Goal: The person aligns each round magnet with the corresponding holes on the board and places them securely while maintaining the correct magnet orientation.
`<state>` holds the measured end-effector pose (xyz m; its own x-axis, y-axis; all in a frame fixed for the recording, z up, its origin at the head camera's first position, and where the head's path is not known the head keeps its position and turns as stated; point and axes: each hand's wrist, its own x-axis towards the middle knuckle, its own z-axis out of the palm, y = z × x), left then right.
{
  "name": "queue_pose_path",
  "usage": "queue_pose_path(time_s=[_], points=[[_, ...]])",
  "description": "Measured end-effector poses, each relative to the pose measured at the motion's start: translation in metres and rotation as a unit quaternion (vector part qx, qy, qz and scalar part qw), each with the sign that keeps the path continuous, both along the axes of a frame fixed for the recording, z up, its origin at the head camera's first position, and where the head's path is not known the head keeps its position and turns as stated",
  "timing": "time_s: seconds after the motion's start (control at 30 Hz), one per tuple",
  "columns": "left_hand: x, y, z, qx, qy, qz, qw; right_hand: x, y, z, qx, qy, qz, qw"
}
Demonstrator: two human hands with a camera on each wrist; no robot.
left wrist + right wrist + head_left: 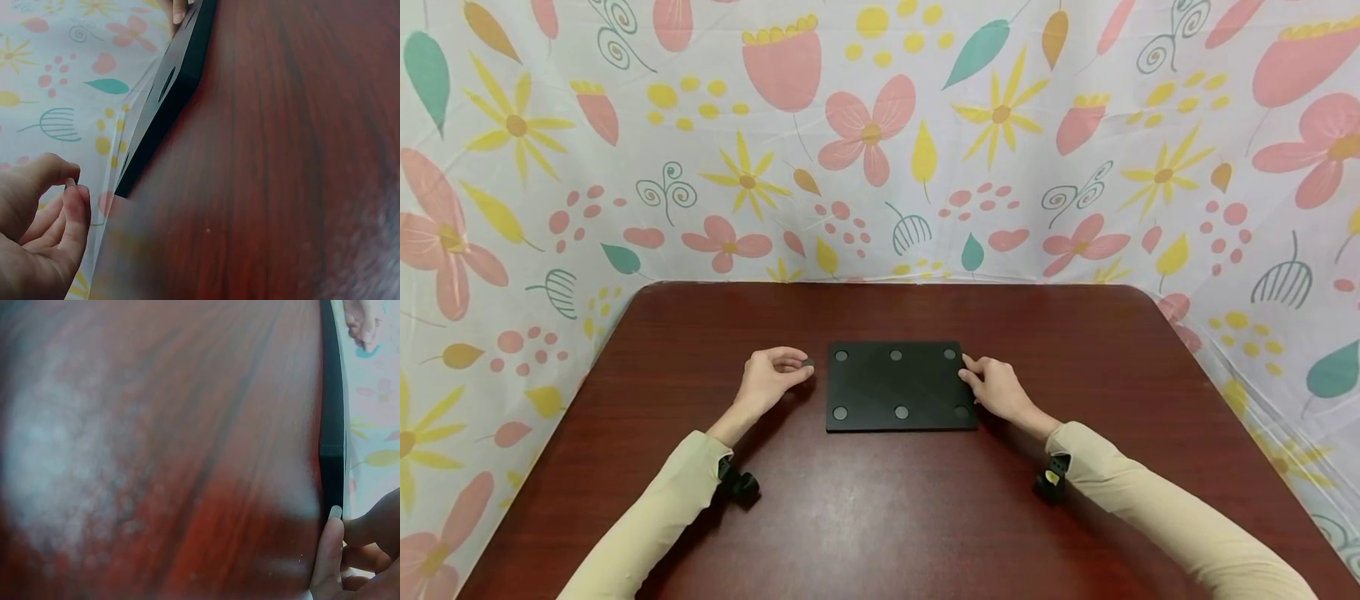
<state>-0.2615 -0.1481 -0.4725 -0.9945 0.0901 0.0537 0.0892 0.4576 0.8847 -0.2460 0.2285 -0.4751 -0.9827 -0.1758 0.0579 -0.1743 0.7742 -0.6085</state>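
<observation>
A flat black board (868, 385) with several round grey spots along its long edges lies on the table. Left of it, my left hand (769, 379) pinches a small dark disc (807, 362) between thumb and fingertips, apart from the board. The left wrist view shows only the thin edge of this disc (71, 183). At the board's right side, my right hand (997, 388) grips the edge with thumb and fingers. Close up in the right wrist view, one fingertip (335, 514) lies against the board's dark side (331, 469). The lower right spot (962, 412) looks darker than the others.
The reddish-brown wooden table (880, 517) has rounded far corners. Behind it and along its sides hangs a white cloth (880, 225) printed with flowers and leaves. Black wrist cameras are strapped below both sleeves, the left one (743, 487) close over the tabletop.
</observation>
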Motion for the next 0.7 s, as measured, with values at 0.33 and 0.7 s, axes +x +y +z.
queue_pose_path(time_s=[0.33, 0.7], points=[[0.0024, 0.0046, 0.001, 0.024, 0.0, -0.017, 0.9996, 0.0004, -0.0003, 0.0018, 0.003, 0.001, -0.003, 1.0], [0.0027, 0.0086, -0.0017, 0.023, -0.002, -0.025, 0.9994, 0.0017, -0.0001, 0.0021, -0.005, -0.001, 0.002, 1.0]])
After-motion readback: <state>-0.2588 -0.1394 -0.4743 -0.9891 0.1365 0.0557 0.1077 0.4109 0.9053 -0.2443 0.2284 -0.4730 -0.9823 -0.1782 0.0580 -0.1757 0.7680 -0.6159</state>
